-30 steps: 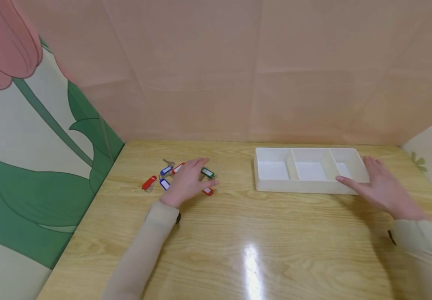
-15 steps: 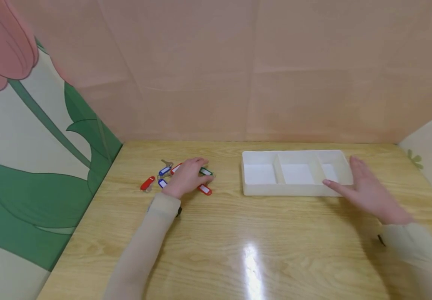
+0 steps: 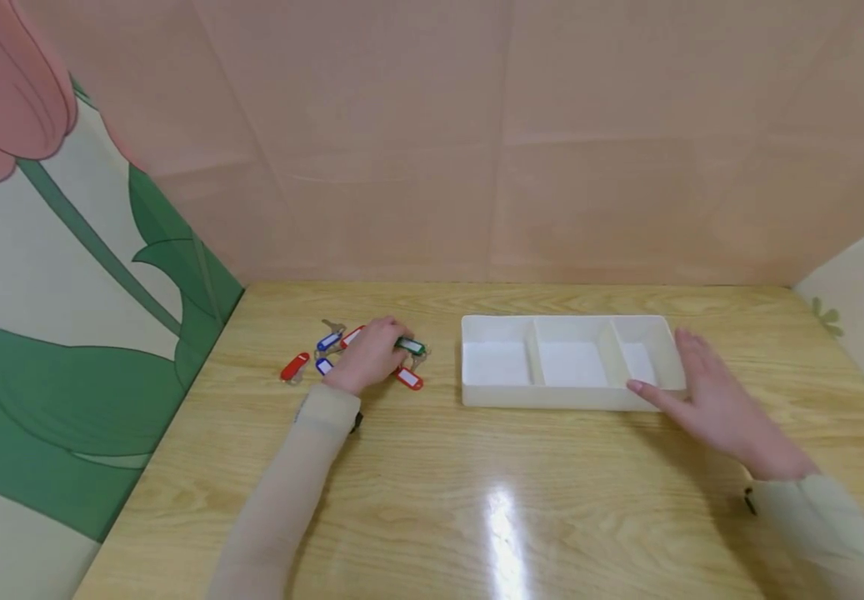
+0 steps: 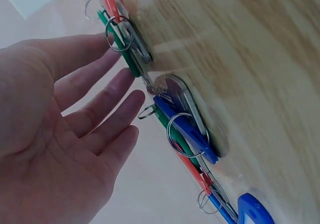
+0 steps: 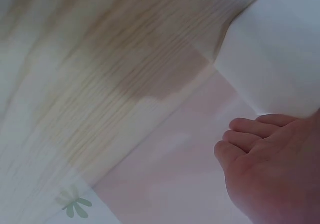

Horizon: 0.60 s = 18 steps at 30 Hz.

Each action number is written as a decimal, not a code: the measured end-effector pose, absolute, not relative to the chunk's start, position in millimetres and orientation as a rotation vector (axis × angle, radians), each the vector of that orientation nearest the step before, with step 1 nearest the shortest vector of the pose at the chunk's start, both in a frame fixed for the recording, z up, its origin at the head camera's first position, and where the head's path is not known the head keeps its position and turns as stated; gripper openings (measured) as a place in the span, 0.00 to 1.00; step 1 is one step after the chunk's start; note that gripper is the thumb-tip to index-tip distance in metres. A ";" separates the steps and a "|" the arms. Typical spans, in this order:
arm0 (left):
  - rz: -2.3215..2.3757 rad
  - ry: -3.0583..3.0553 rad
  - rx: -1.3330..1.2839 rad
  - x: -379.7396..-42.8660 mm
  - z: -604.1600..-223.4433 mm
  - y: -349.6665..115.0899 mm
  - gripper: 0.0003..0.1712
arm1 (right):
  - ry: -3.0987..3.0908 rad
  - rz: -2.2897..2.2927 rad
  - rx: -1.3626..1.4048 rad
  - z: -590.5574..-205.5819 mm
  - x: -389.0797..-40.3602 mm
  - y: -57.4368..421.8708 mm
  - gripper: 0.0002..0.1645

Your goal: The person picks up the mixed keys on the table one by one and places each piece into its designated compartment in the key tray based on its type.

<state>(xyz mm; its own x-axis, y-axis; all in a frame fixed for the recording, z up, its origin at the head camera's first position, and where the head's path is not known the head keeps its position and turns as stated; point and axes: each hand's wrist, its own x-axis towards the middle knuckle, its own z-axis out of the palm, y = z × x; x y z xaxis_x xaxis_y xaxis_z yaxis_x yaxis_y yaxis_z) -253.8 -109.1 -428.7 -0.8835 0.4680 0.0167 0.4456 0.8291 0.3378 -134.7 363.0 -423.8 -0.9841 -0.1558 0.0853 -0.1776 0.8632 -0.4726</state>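
Note:
In the head view my left hand (image 3: 372,354) reaches down over a small group of key tags. Its thumb and index fingertips come together at one end of a green key tag (image 3: 411,346); the other fingers stay spread and slightly bent. A red key tag (image 3: 409,377) lies close below that hand, and blue key tags (image 3: 330,341) lie to its left, partly covered by it. My right hand (image 3: 724,417) lies against the right end of a white three-compartment box (image 3: 544,397), fingers straight along the end wall, thumb across the front corner.
Another red key tag (image 3: 295,367) lies at the left of the group. Metal keys and rings are attached to the tags, such as a split ring (image 4: 187,134). A pink backdrop (image 3: 491,167) rises behind the wooden table (image 3: 432,483).
My right hand has slid the white box left and nearer to me. My left thumb and fingers have drawn together at the green key tag; the thumb now hides from the head view.

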 end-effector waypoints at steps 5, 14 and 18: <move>0.526 2.940 0.712 -255.2 -429.2 -108.9 0.13 | -3.005 0.748 0.260 -422.0 -128.3 356.9 0.63; 0.550 2.938 0.639 -256.3 -426.8 -105.9 0.10 | -3.002 0.745 0.278 -419.9 -120.1 347.7 0.63; 0.572 2.946 0.650 -256.9 -427.6 -104.3 0.11 | -2.993 0.713 0.282 -420.2 -117.2 345.5 0.63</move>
